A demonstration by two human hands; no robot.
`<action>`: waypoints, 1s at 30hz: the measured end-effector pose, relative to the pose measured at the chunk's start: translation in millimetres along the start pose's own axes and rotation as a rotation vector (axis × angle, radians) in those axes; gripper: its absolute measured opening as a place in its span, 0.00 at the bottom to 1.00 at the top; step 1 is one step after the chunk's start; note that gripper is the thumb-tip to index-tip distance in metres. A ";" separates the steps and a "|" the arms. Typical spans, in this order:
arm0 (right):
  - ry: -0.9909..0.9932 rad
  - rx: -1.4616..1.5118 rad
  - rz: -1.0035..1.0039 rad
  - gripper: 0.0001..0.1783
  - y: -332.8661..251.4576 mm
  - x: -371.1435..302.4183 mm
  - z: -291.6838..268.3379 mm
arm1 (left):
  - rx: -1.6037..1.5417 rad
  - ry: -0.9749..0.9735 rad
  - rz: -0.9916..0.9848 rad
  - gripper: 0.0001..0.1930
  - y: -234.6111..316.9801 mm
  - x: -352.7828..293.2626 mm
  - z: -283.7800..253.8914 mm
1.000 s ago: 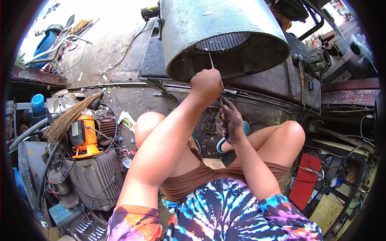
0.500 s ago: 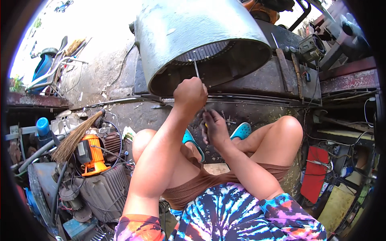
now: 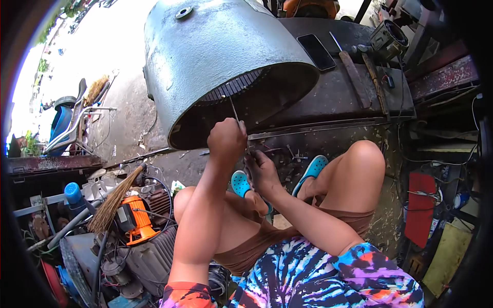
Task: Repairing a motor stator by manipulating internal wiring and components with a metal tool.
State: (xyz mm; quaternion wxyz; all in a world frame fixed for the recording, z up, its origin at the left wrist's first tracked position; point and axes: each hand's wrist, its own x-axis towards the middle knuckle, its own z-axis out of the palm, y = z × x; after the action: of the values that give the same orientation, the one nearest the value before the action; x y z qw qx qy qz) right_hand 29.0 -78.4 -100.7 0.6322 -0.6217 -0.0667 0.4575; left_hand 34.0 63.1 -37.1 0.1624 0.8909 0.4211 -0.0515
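While the left hand (image 3: 227, 137) closes in a fist around a slim, straight metal rod (image 3: 234, 108), the right hand (image 3: 262, 172), dark-smudged, curls just below and to its right; whether it grips anything cannot be told. Directly above the fist gapes a broad, rounded housing (image 3: 221, 49), its blue-grey metal skin pebbled, its mouth edge smooth and curved. Narrow ribs (image 3: 236, 86) line the shadowed interior, the overhanging upper wall hiding their deeper part. To the upper right of the hands, a glossy black phone (image 3: 316, 52), a long brown bar (image 3: 354, 79) and a wooden stick (image 3: 376, 84) lie on a dark, worn slab (image 3: 328, 95). To the lower left, a bristly straw broom (image 3: 117, 197) slants beside an orange motor (image 3: 138, 218). From the fist, the rod runs up into the housing's mouth, its tip at the ribs.
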 end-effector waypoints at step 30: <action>-0.063 0.056 0.130 0.10 -46.0 7.0 -14.0 | 0.153 -0.117 0.099 0.22 9.5 4.2 -18.9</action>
State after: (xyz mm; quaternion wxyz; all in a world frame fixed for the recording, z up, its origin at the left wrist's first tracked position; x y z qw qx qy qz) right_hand 65.0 -75.1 -68.2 0.6160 -0.5920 -0.0333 0.5187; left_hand 43.2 66.9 -17.9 0.1204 0.9158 0.3614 -0.1275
